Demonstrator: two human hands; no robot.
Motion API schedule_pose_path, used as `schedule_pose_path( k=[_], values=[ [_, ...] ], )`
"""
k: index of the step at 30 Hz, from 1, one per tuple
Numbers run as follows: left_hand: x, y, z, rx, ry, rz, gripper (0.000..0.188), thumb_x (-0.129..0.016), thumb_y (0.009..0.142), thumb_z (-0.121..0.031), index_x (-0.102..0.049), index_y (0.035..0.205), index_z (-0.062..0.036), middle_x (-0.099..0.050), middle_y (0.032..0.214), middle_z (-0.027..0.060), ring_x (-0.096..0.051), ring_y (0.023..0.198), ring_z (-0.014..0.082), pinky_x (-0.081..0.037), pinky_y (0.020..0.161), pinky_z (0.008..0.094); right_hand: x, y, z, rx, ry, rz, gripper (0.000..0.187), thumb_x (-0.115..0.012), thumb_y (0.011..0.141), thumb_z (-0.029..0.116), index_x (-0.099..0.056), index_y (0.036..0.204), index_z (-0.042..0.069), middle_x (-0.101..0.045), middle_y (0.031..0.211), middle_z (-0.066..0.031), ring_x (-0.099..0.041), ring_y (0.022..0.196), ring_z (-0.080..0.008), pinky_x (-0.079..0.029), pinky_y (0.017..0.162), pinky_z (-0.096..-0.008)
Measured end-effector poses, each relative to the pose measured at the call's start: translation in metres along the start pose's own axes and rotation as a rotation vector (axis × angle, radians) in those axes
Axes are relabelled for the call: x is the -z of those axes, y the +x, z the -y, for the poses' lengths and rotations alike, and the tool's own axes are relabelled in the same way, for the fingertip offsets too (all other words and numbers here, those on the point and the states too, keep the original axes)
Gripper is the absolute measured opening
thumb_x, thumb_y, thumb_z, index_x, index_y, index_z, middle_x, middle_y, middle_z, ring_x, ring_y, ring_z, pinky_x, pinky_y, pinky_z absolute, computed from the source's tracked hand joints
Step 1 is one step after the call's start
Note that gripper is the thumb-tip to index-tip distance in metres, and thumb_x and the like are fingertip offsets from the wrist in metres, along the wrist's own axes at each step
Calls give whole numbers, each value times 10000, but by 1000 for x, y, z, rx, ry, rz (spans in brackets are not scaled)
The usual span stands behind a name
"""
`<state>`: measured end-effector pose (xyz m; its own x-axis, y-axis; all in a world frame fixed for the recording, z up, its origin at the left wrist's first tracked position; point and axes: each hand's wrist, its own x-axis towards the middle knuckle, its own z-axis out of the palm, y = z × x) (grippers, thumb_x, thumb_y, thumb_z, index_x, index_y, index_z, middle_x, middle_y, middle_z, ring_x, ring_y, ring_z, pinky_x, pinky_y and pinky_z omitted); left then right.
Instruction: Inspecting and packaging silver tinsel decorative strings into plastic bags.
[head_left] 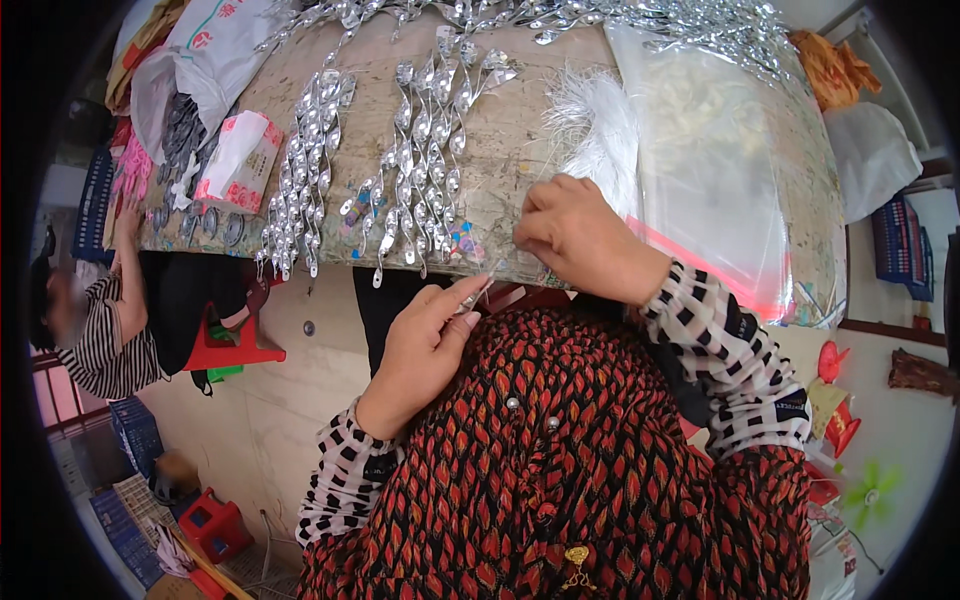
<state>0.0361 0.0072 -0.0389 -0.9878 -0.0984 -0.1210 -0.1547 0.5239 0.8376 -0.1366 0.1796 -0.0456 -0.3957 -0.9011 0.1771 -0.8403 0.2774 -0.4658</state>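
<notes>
My left hand point(425, 345) is closed just off the table's near edge, thumb and forefinger pinching a small silver piece point(484, 290). Most of that piece is hidden by the fingers, so its kind is unclear. My right hand point(585, 240) is above the table edge, a little higher and to the right, with its fingers curled in a pinch. Whatever it grips is too fine or too covered to make out. A bundle of white strings point(605, 130) lies just beyond it. Twisted silver strips point(425, 150) lie in a bunch ahead of my left hand.
Another bunch of silver strips point(308, 165) lies further left, near a tissue box point(242, 165). Clear plastic bags point(710, 170) with a pink edge cover the table's right side. More silver strips point(690, 25) are piled along the far edge. A person in stripes point(110, 330) sits at left.
</notes>
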Motion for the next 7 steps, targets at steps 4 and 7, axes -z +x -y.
schedule_pose_path(
  k=[4,7],
  values=[
    [0,-1,8,38,10,-108,396,-567,878,-1,-558,1263,-93,-510,824,44,-494,744,134,-415,696,247,-10,25,-15,-47,-61,-108,65,-644,746,119,-665,807,116,-555,873,-56,-513,890,-268,-399,788,-398],
    [-3,1,12,57,1,-157,391,-571,883,-16,-558,1265,-97,-574,916,59,-549,830,132,-437,761,244,-19,39,-24,-93,-127,-194,113,-661,738,150,-688,843,118,-557,869,-62,-516,894,-281,-403,808,-408]
  ],
)
